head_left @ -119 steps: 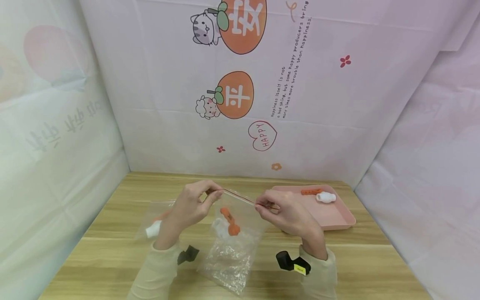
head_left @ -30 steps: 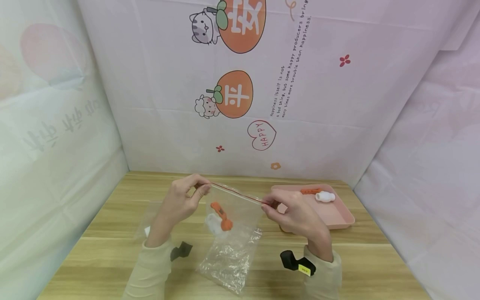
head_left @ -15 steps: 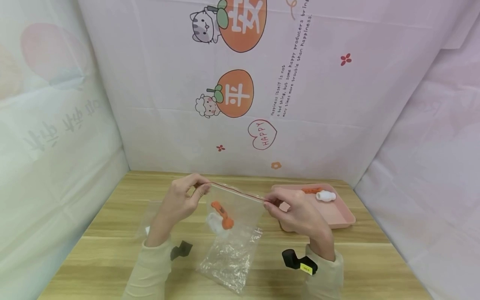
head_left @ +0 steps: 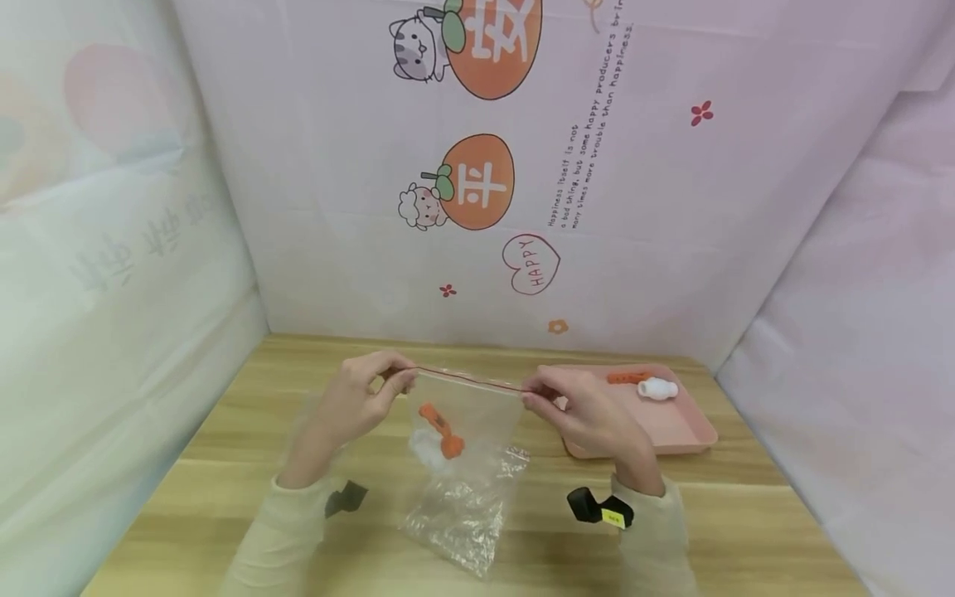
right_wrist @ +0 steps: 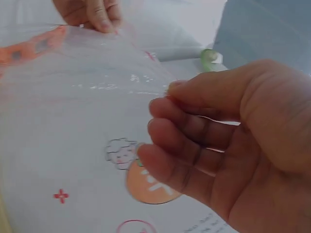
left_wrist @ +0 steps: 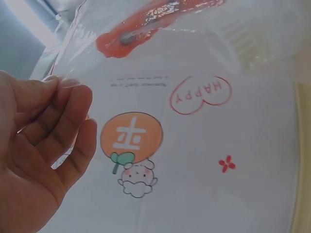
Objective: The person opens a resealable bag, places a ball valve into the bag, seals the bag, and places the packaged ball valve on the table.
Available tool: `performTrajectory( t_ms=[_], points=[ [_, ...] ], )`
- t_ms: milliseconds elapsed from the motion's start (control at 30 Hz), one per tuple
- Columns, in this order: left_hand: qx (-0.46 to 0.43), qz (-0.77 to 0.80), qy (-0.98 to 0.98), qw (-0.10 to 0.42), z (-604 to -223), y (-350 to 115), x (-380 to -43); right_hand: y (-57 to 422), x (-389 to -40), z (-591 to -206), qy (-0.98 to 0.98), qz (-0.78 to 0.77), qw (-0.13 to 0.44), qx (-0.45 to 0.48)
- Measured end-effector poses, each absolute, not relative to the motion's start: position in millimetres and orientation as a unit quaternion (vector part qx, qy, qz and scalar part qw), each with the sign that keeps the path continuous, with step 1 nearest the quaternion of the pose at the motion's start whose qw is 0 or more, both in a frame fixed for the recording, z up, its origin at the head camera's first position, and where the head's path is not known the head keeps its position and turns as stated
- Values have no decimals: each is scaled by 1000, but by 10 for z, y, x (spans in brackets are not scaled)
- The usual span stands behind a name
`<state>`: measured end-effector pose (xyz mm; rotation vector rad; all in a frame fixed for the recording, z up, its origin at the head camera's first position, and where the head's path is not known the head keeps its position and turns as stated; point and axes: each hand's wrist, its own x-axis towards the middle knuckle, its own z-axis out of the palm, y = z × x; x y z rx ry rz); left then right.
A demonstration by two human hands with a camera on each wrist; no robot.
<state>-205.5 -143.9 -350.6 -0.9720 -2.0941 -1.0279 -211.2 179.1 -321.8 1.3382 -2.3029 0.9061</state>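
- Clear thin plastic zip bag with a red line along its top edge: held up between both hands, above the pale wood-grain table, near the pink shallow rectangular tray.
- Left hand: thumb and forefinger pinch the bag's top corner; other fingers loosely bent.
- Right hand: same pinch at the opposite corner, other fingers bent, nothing else in them.
- Inside bag: elongated orange piece, probably plastic, lying against a rounded white piece; white one blurred by the film.
- Crumpled clear plastic lower down; can't tell if same bag or another one under it. Seal pressed together or not: can't tell.
- Handling, judged: bag light, limp, slick; film creases easily and likely slides between dry fingertips. Pieces look rigid, small load, should drag the film down a bit. Not very fragile, though a hard yank could stretch the edge.
- Best hold: both ends of the red-lined strip, kept taut, as the seal is probably the stiffest part. Mid-film grips would likely bunch it.
- Tray holds a similar orange bar-shaped piece and a white bulged tubular piece.
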Motion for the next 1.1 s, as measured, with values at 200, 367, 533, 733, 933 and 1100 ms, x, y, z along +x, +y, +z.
performTrajectory(
  t_ms=[200, 367, 533, 733, 933, 1100],
  points=[
    [-339, -369, -820, 276, -3617, -1564, -2069, 1697, -2328, -3324, -831, 321, 97, 443],
    [-314, -367, -833, 269, -3759, -1676, -2110, 1579, -2443, -3449, -837, 331, 60, 431],
    [-308, -380, -826, 279, -3899, -1859, -2127, 1353, -2534, -3555, -821, 342, 48, 455],
    [-292, -379, -834, 274, -4011, -2043, -2120, 1140, -2594, -3654, -814, 348, 33, 464],
    [-273, -370, -848, 263, -4063, -2141, -2169, 1026, -2663, -3700, -815, 351, 15, 460],
    [-266, -370, -856, 243, -4062, -2167, -2201, 996, -2712, -3732, -814, 357, -2, 458]
  ],
)
